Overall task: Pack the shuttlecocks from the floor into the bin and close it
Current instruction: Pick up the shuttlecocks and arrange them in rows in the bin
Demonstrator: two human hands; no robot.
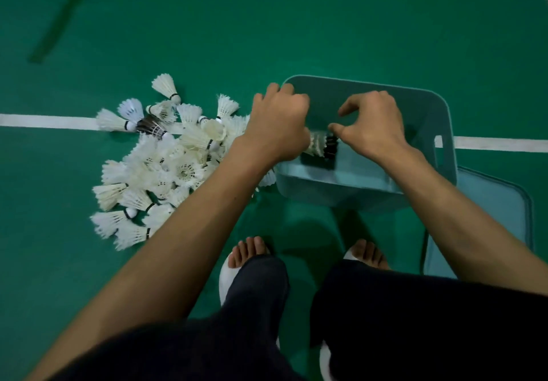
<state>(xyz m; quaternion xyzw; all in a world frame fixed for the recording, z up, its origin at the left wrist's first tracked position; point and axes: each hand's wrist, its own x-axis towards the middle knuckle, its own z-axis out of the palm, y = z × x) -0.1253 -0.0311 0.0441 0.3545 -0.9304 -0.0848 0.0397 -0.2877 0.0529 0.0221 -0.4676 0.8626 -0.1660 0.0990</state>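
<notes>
A heap of several white feather shuttlecocks point(166, 161) lies on the green court floor, left of a teal plastic bin point(430, 113) that stands open. Over the bin's inside, my left hand point(278, 125) grips one end of a nested row of shuttlecocks point(321, 145), white with a dark one among them. My right hand point(370, 125) hovers at the row's other end with thumb and fingers curled; its fingertips are at the dark shuttlecock, and whether they pinch it is unclear. The bin's teal lid point(498, 217) lies flat on the floor to the right.
White court lines point(44, 121) cross the floor behind the heap and the bin. My two bare feet point(249, 251) in white sandals stand just in front of the bin. A dark green strip point(63, 13) lies on the floor at the far left.
</notes>
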